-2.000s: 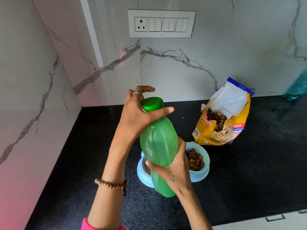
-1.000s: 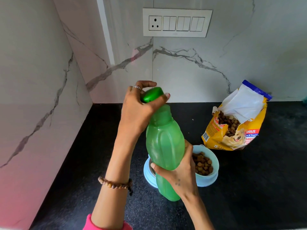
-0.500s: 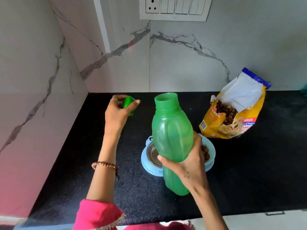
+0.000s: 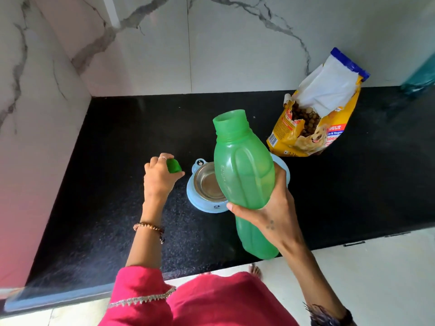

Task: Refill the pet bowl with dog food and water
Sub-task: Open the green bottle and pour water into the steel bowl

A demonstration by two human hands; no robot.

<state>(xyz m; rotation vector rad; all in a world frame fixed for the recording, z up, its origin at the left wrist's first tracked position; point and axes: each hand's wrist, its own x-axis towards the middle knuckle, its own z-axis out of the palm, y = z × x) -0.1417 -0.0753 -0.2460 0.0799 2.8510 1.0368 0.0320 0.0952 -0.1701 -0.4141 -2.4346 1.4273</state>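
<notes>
Two hands busy: right hand (image 4: 270, 215) grips the uncapped bottle (image 4: 244, 175) at frame centre above the bowl (image 4: 195, 196); left hand (image 4: 159, 180) pinches its cap (image 4: 173, 166) beside.

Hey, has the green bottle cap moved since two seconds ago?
Yes. The green bottle cap, earlier on the green plastic bottle, is now off it, held in the left hand low beside the blue pet bowl's left edge.

Right hand (image 4: 270, 215) grips open green bottle (image 4: 242, 170) above blue bowl (image 4: 195, 196); left hand (image 4: 159, 178) holds cap (image 4: 173, 166) over black counter (image 4: 106, 161); food bag (image 4: 315, 114) behind.
</notes>
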